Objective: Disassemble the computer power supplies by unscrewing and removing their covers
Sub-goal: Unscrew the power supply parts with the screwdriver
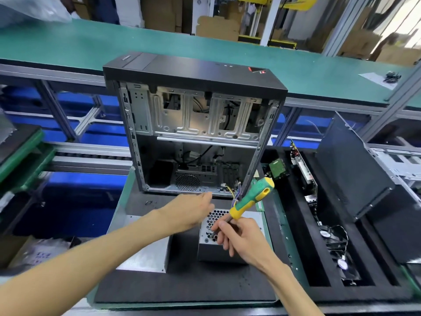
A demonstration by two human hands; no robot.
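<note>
Noted at left a loose metal cover [145, 249] lying flat on the black mat [182, 286]. Found the left hand [191, 213] stretched forward toward the open computer case [196, 124], fingers relaxed, holding nothing. Observed the power supply [218, 247] standing on the mat just right of the cover, vent grille up. Recorded the right hand [241, 238] gripping a green-and-yellow screwdriver [250, 199] by its shaft, tip at the grille. Judged the tip should seat squarely in the screw head, with the box steadied against turning. Seen further right: a tray [319, 281] of parts.
</note>
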